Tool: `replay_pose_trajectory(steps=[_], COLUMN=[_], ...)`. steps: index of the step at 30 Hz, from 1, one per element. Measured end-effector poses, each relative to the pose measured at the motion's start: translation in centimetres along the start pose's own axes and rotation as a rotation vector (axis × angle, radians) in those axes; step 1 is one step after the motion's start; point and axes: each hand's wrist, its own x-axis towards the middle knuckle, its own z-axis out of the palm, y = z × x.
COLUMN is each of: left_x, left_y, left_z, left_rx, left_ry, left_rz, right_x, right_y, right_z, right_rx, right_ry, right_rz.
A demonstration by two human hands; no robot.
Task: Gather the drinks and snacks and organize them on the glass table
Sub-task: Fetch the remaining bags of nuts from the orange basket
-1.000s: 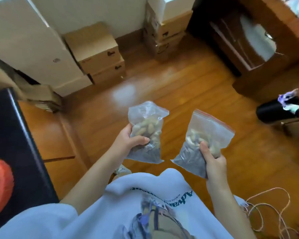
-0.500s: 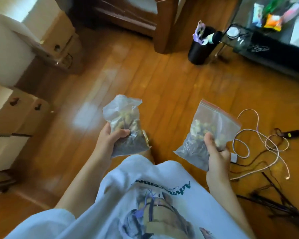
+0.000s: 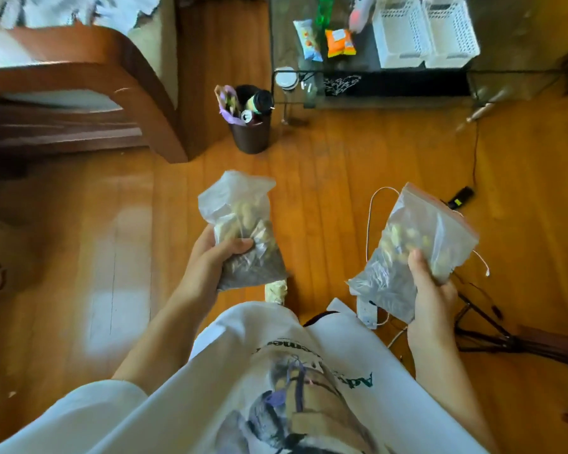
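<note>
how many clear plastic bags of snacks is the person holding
2: one clear plastic bag of nuts in the left hand, one red-sealed clear zip bag in the right hand.

**Little print we can read**

We make out only dark green lettering on the white shirt [image 3: 276, 371], seen upside down: "Ad" at one end and fragments like "eme" at the other, the middle lost in folds. The orange packet [image 3: 340, 43] and blue packet [image 3: 307, 40] on the glass table [image 3: 522, 83] carry print too blurred for us to read.

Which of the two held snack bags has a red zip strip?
The bag in the right hand, bag; the left hand's bag has none.
</note>
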Motion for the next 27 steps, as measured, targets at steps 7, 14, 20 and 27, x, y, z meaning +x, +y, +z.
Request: replay_pose_trajectory(steps=[7,14,20,27], left_x=[11.3,19.3,27.9,35.0], left_y=[5.5,6.9,9.6,12.9], left_z=[8.4,15.8,24.9,35.0], left_rx=[0.126,0.18,0.188,0.181], left_ry=[-0.262,-0.334,-0.302,-0.294], left_rz=[0.005,-0.04,-0.027,-0.005], right_x=[7.1,15.7,27.4,38.4], right_y=[-3.4,-6.2,-12.6,-20.7], right_z=[1.2,1.4,1.9,1.5], right_rx=[0.106,0.133,0.141,0.148], right_ry=[0.162,0.22,0.174,0.103], right_rz=[0.035,0.08,0.081,0.014])
